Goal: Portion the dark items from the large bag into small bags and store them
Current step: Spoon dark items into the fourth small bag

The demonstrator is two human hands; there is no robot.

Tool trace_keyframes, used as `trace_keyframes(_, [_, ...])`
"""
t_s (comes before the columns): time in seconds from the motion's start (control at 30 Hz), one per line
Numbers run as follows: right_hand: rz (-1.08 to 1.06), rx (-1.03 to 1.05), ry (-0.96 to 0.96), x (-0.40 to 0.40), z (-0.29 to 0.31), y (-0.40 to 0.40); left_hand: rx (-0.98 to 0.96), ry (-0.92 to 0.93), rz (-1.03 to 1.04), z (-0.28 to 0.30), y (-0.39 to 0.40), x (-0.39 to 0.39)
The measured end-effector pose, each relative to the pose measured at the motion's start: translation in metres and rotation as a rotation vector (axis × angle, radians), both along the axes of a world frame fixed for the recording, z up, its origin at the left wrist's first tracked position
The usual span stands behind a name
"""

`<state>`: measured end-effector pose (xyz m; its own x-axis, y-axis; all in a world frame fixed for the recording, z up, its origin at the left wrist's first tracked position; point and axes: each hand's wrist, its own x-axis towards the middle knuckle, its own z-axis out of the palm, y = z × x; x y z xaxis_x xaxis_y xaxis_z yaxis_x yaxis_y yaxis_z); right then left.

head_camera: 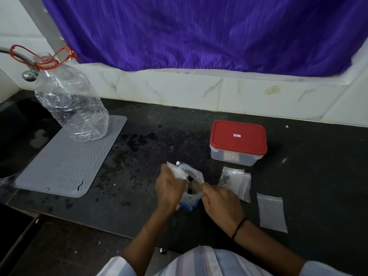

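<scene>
The large clear bag with blue print point(190, 177) stands between my hands on the black counter point(159, 136). My left hand point(170, 187) grips its left side near the top. My right hand point(221, 203) pinches the right edge of its mouth, holding it apart. Dark items show dimly inside the bag. To the right lie small clear zip bags point(236, 182) in a pile, one with dark pieces in it. Another small empty bag point(271, 213) lies flat further right. A clear box with a red lid point(238, 139), closed, sits behind them.
A grey ribbed mat point(65, 164) lies at the left with a large clear plastic bottle point(73, 104) leaning on it. A dark sink and tap point(29, 74) are at the far left. White tiles and a purple curtain point(199, 30) back the counter.
</scene>
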<state>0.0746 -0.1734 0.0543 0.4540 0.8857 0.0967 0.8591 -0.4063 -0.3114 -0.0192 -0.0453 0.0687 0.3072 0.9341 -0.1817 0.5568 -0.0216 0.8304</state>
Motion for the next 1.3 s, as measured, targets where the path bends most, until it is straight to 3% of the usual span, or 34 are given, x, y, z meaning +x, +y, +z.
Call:
trace_keyframes(0.13, [-0.032, 0.064, -0.008, -0.002, -0.003, 0.003, 0.429, 0.067, -0.198, 0.010, -0.013, 0.006])
trace_keyframes(0.27, [0.003, 0.030, -0.066, -0.004, -0.006, 0.004, 0.516, 0.206, -0.283, -0.014, -0.005, 0.003])
trace_keyframes(0.5, [0.110, -0.094, -0.059, -0.004, -0.028, 0.005, 0.013, 0.256, -0.110, -0.011, 0.019, 0.001])
trace_keyframes(0.7, [0.056, -0.112, -0.008, -0.005, -0.020, 0.012, -0.217, 0.350, -0.151, -0.018, 0.041, 0.008])
trace_keyframes(0.8, [0.008, -0.068, 0.071, -0.004, -0.018, 0.013, 0.010, 0.437, -0.165, -0.018, 0.032, 0.014])
trace_keyframes(0.93, [-0.078, 0.029, 0.148, -0.003, -0.017, 0.012, 0.499, 0.264, -0.234, -0.023, 0.019, 0.014])
trace_keyframes(1.07, [-0.121, 0.074, 0.198, -0.001, -0.017, 0.010, 0.744, 0.250, -0.374, -0.040, 0.022, 0.005])
trace_keyframes(1.17, [-0.098, 0.050, 0.222, -0.001, -0.018, 0.007, 0.635, 0.087, -0.381, -0.036, 0.022, 0.000])
trace_keyframes(1.3, [-0.073, 0.071, 0.255, -0.003, -0.015, 0.010, 0.292, -0.024, -0.199, -0.036, 0.029, 0.000])
